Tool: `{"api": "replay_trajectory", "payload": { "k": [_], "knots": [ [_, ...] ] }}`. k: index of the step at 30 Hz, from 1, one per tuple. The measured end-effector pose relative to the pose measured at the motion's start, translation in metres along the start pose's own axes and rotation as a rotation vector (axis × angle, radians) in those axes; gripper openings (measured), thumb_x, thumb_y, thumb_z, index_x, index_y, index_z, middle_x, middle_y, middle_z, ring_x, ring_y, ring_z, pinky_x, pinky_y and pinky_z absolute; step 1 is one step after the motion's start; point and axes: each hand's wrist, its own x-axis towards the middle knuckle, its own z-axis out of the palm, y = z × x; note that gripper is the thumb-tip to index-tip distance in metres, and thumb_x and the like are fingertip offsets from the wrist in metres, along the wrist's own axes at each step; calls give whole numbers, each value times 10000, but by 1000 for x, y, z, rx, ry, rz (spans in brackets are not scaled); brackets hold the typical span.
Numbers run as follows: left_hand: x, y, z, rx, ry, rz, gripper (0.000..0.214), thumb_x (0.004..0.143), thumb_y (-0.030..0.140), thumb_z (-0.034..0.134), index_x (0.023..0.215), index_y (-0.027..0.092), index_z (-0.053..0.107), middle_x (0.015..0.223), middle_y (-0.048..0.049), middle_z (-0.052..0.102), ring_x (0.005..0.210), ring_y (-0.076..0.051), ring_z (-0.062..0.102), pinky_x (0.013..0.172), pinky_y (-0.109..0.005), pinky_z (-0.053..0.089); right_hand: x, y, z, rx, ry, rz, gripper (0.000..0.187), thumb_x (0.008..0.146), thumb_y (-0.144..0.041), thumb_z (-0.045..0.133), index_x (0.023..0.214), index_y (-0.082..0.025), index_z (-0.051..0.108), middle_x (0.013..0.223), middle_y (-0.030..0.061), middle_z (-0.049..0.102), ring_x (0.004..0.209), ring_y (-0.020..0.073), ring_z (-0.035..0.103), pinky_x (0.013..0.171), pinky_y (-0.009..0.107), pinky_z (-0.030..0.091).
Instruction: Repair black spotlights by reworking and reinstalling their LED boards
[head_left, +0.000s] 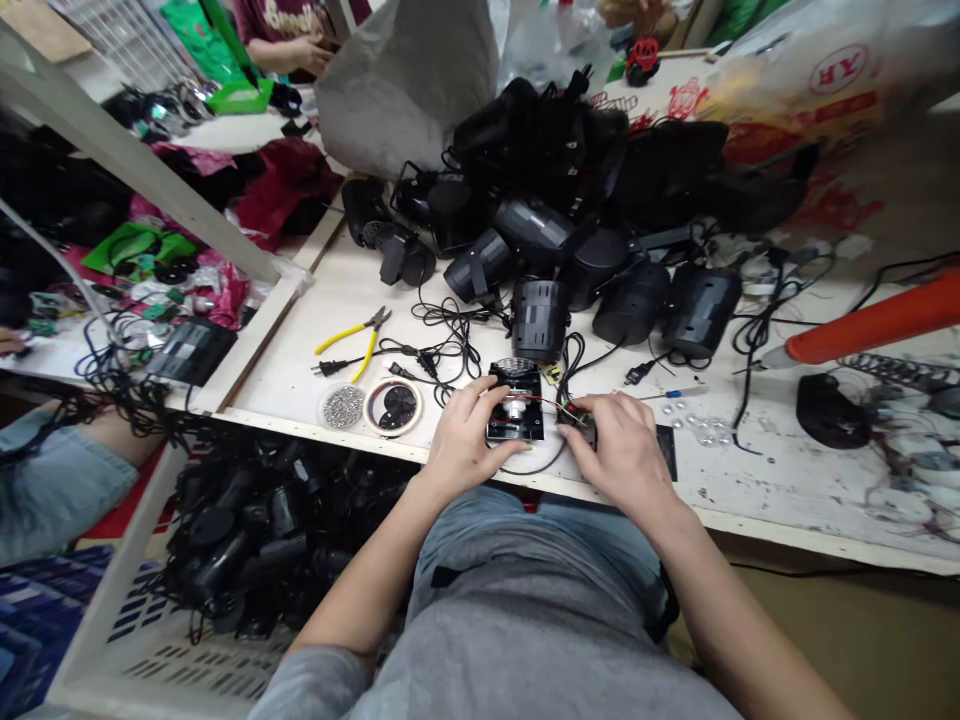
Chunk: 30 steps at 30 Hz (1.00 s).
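Note:
My left hand (pixel 463 440) is closed around the left side of an opened black lamp housing (pixel 531 425) at the table's front edge. A round clear and silvery part sits inside the housing. Thin red and other coloured wires run from it to the right. My right hand (pixel 624 448) is closed on a small dark part with wires (pixel 579 418), mostly hidden by the fingers. Just behind the housing stands a black cylindrical lamp (pixel 540 318). A black flat piece (pixel 667 452) lies beside my right hand.
Yellow-handled cutters (pixel 367 340), a dish of screws (pixel 343 407) and a roll with black discs (pixel 392 407) lie left. Black lamps are heaped behind. A blue screwdriver (pixel 679 393), clear lenses (pixel 709 428) and an orange tool (pixel 877 318) are right. A white crate (pixel 97 640) stands below.

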Motion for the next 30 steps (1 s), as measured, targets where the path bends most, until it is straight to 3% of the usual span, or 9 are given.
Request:
{"api": "replay_trajectory", "payload": {
  "k": [2,6,10,14,18,21,25,27,30],
  "knots": [
    [1,0,-1,9,-23,26,628,833,545,759,1307,189,552,1285,-158,620,1212,-315,592,1040,-472,480,0,-1,0,68,51,68,121,939,-330,600,977,-218,624,897,82,714,891,270,646,904,471,493],
    [3,-1,-2,-9,-42,20,616,849,570,729,1306,190,569,1228,-145,653,1154,-303,615,1001,-455,490,4,-10,-9,353,75,296,176,929,-406,630,993,-242,630,921,67,721,862,235,686,786,388,545],
    [2,-1,-1,-22,-30,32,612,856,566,721,1309,183,569,1220,-148,655,1145,-304,615,988,-449,489,9,-22,-15,878,-47,522,287,929,-528,607,1001,-253,562,885,26,683,738,185,718,725,354,588],
    [2,-1,0,-32,-34,0,602,855,553,729,1317,203,568,1222,-141,652,1156,-307,610,998,-460,488,13,-27,-12,1242,-194,686,276,982,-537,474,965,-264,510,791,7,644,698,190,720,744,420,621],
    [1,-2,1,-45,-29,10,600,859,550,726,1322,207,561,1228,-137,649,1152,-301,608,997,-458,492,11,-28,-10,1396,-206,848,211,875,-437,630,984,-264,580,810,12,669,723,204,718,804,450,621],
    [2,-2,0,-50,-11,34,587,864,545,722,1306,193,563,1200,-134,656,1118,-293,612,975,-445,496,6,-33,-14,1492,-343,934,315,822,-452,701,1057,-247,655,888,40,720,791,218,734,883,462,605],
    [1,-1,-1,-56,-27,17,500,895,449,706,1306,200,567,1166,-117,654,1087,-284,604,956,-437,490,-4,-42,-17,1550,-552,935,456,926,-590,511,1102,-210,692,891,98,750,863,259,746,907,508,590],
    [1,-1,-1,-60,-42,0,478,895,409,702,1306,203,570,1152,-110,651,1077,-281,600,949,-433,488,-9,-45,-16,1556,-559,948,435,920,-553,532,1139,-215,694,882,93,751,875,265,745,902,514,588],
    [2,-1,-1,-62,-61,-6,500,880,441,721,1293,198,580,1139,-111,651,1058,-283,599,937,-429,489,-13,-46,-13,1564,-488,1022,358,799,-420,728,1104,-232,714,838,53,737,807,233,727,851,456,599]
  ]
}}
